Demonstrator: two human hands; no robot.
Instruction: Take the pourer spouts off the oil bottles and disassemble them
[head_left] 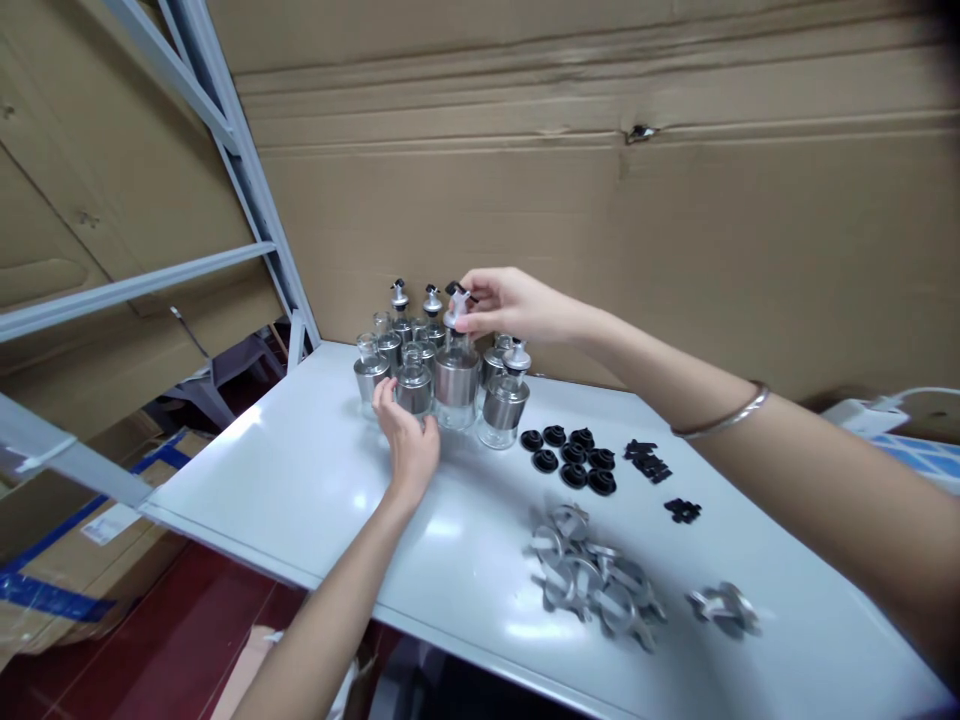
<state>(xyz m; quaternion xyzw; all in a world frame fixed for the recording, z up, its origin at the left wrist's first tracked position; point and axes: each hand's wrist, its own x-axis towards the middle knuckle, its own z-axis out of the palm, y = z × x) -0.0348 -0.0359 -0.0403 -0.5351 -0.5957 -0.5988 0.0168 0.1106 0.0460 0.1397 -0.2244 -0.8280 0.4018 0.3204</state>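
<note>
The right hand [510, 303] pinches the spout cap [457, 300] atop the tallest bottle [457, 375], fingers closed on it from the right side. The bottle stands upright, its long axis vertical, directly below that grip. The left hand [409, 440] cups a shorter bottle [414, 390] just beside it, fingers loosely curled around its base, near the white table's [300, 470] back edge.

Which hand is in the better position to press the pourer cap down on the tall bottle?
The right hand. Its fingers already pinch the pourer cap on top of the tall bottle. The left hand is low, at the base of a smaller bottle, so it can steady the group.
</note>
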